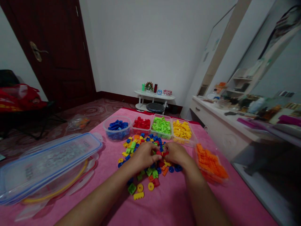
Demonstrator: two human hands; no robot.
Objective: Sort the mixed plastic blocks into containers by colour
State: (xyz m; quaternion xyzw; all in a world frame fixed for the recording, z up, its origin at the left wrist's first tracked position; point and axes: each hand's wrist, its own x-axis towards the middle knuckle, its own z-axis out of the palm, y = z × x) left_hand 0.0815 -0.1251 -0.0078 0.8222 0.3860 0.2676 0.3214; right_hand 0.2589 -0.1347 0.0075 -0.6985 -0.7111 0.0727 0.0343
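Observation:
A loose heap of mixed plastic building blocks (129,150) in blue, yellow, green, red and orange lies on the pink cloth (169,201). Over its middle, my left hand (145,154) has thumb and forefinger closed around a red building block (159,153). My right hand (176,153) faces it from the right, its fingers curled down among red pieces; what they grip is hidden. Behind the heap stand clear tubs: a round one of blue blocks (117,125), then red blocks (141,123), green blocks (161,125) and yellow blocks (182,129).
To the right, a clear box holds orange blocks (210,163). Stacked clear lids (51,157) cover the cloth's left side. Beyond are a low white table (155,94) with ornaments, a white dresser (221,116) on the right and a dark door (47,47).

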